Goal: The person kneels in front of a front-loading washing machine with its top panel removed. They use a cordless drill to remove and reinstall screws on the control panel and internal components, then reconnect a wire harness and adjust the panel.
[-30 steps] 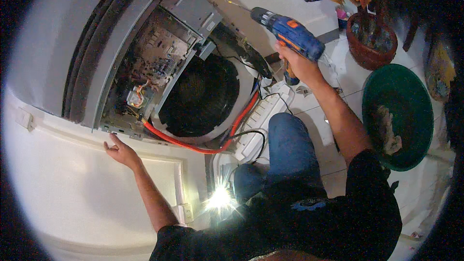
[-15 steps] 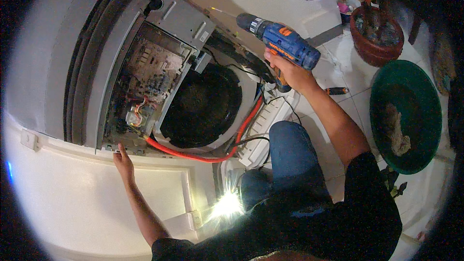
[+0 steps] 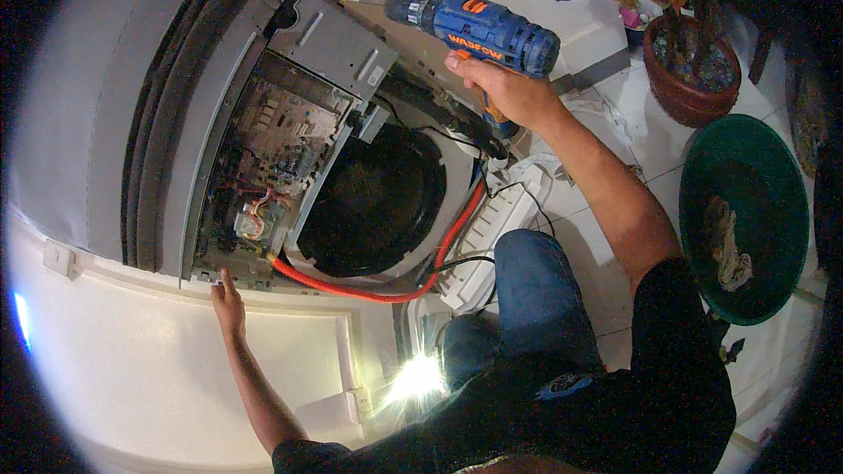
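Observation:
My right hand is wrapped round the grip of a blue and black cordless drill. Its long bit points left, the tip beside the upper edge of a grey metal cover; whether they touch I cannot tell. That cover belongs to a large grey appliance with its front off. A dusty circuit board with wiring shows inside, beside a round black opening. At the appliance's lower edge, my left hand grips the metal rim, thumb up on it and the other fingers partly hidden.
A red-orange sleeved cable curves below the round opening. Near my knee lies a white slatted plastic panel with a black cord. A green basin holding a cloth and a potted plant stand at right. A bright lamp shines near my legs.
My right hand has carried the drill left and slightly up, bringing the bit to the metal cover's upper edge. The left hand stays at the appliance's lower rim.

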Motion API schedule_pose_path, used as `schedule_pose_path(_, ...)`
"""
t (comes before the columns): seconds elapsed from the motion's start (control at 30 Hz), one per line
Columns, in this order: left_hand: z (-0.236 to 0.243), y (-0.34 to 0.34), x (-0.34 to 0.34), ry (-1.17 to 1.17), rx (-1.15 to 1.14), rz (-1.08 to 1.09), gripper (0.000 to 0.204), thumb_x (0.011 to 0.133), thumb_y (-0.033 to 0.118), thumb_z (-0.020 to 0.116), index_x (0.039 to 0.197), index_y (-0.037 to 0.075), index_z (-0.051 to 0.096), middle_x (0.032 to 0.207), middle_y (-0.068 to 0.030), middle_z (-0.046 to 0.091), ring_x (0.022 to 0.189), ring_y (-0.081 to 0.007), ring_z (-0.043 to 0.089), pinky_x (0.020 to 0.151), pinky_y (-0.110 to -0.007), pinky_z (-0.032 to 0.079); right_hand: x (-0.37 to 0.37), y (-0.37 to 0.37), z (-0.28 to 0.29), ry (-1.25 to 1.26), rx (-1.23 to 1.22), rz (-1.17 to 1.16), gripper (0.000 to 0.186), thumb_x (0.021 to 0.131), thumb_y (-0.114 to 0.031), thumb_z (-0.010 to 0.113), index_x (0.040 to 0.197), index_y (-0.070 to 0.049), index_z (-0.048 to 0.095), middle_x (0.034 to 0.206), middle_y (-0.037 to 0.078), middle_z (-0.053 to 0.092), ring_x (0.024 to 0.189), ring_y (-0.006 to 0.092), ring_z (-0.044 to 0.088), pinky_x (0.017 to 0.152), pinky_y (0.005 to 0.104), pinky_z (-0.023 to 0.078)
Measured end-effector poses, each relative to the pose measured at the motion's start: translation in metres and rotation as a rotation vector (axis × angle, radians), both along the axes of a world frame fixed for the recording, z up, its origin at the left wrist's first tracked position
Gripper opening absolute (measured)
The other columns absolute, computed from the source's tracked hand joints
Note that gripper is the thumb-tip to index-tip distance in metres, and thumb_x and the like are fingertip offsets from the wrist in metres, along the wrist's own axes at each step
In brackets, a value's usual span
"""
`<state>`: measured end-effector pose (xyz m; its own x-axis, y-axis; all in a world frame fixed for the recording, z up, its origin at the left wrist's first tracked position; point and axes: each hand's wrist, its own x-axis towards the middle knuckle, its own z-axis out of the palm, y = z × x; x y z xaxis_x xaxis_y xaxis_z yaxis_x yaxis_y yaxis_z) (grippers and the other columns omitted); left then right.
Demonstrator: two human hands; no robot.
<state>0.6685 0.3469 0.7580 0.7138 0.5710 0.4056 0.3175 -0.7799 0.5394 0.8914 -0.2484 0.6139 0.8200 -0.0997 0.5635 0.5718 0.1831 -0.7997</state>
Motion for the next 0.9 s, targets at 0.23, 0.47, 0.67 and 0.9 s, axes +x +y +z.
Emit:
schedule_pose_path(0.23,0.005,-0.016,-0.005,0.04,-0.05,-0.014,0.047,0.103,0.052,0.053,0.083,0.011,0.045,0.069,0.0065,0.035,0.06,-0.0052,0.032,0.05,-0.027,0.026,0.005,0.004,0.003,-0.034,0.034,-0.028,0.03,0.085,-0.024,0.075,0.108,-0.006,0.07,0.094,0.008,0.071,0.086,0.0193,0.068,0.083,0.0345,0.054)
schedule_pose_path(0.47,-0.005,0.001,-0.005,-0.021,-0.055,-0.02,0.043,0.102,0.048,0.057,0.085,0.009,0.05,0.069,0.0065,0.036,0.06,-0.0058,0.029,0.051,-0.028,0.024,0.02,0.015,0.003,-0.167,0.011,-0.122,0.032,0.085,-0.023,0.076,0.11,-0.006,0.067,0.093,0.007,0.069,0.083,0.0178,0.066,0.081,0.0333,0.053)
schedule_pose_path(0.67,-0.011,0.021,-0.004,-0.058,-0.017,-0.093,0.041,0.103,0.041,0.059,0.101,-0.001,0.057,0.089,-0.0023,0.058,0.08,-0.0121,0.05,0.071,-0.028,0.042,0.027,0.017,-0.009,-0.134,0.058,-0.062,0.051,0.083,-0.014,0.076,0.129,-0.005,0.055,0.114,0.008,0.066,0.101,0.0195,0.066,0.096,0.0343,0.052)
schedule_pose_path(0.9,-0.017,0.038,-0.006,-0.087,-0.003,-0.159,0.047,0.104,0.035,0.059,0.127,-0.005,0.054,0.124,-0.0131,0.062,0.109,-0.0188,0.055,0.097,-0.031,0.042,0.029,0.003,0.014,-0.418,-0.003,-0.184,0.055,0.083,-0.014,0.073,0.133,-0.011,0.052,0.12,0.009,0.066,0.109,0.0243,0.067,0.097,0.0377,0.053)
